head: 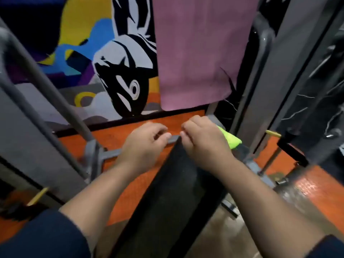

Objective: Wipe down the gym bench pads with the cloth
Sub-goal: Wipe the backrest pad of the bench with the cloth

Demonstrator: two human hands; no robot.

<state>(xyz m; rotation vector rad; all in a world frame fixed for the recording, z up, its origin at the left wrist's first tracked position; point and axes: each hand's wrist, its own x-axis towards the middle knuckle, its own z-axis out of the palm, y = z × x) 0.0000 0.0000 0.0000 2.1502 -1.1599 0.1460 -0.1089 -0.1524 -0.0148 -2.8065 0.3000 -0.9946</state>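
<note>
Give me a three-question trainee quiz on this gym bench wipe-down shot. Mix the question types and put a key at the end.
1. True or false: the yellow-green cloth is under the left hand.
2. Which colour is the upright pad beyond the hands? A) pink B) white C) green
3. Fill in: both hands are at the far end of the ____ bench pad.

Key
1. False. The cloth shows by the right hand, sticking out on its far side; how the fingers hold it is hidden.
2. A.
3. Black. It runs from the person out to the hands, over the orange floor.
</note>
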